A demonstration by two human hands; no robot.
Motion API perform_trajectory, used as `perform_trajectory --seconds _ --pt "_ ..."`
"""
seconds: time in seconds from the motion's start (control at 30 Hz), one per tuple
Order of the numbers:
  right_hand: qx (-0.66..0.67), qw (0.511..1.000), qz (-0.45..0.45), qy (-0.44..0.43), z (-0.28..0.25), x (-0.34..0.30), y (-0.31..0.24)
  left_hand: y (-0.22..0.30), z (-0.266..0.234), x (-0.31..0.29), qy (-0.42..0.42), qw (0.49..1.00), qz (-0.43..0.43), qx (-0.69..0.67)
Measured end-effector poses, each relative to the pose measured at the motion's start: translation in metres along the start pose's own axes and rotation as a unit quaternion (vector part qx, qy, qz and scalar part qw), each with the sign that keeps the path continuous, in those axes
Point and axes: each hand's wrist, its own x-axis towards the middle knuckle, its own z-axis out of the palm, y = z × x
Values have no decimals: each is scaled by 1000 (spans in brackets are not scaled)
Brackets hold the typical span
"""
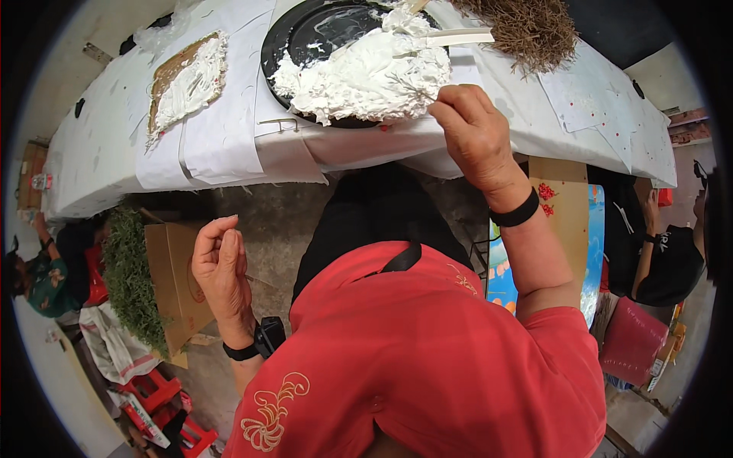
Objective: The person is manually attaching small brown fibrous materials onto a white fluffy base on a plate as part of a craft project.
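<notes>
My right hand (477, 133) is at the right edge of a mound of white paste (359, 76). Its thumb and fingertips pinch the end of a thin grey-green sprig (414, 82), whose branched tip lies against the paste. The paste covers much of a round black tray (281, 42) on the table. A pale flat stick (462, 36) rests with one end in the paste. My left hand (221, 263) hangs in front of the table, fingers curled together, with nothing visible in them.
White-covered table (298, 156) spans ahead. Paste-coated board (187, 84) lies left; brown dry twigs (534, 30) lie beyond my right hand. Green foliage (130, 275) and a cardboard box (177, 282) stand at left. Red berries (546, 191) sit on a board at right. People are at both sides.
</notes>
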Motion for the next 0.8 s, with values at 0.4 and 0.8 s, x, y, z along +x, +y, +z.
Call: perform_trajectory --seconds 0.4,0.8 --pt "360 874 301 124 -3 -1 -11 -2 -2 0 10 1000 9 -3" --pt "214 931 288 60 10 -14 -7 -3 -4 -1 9 1000 -3 -9"
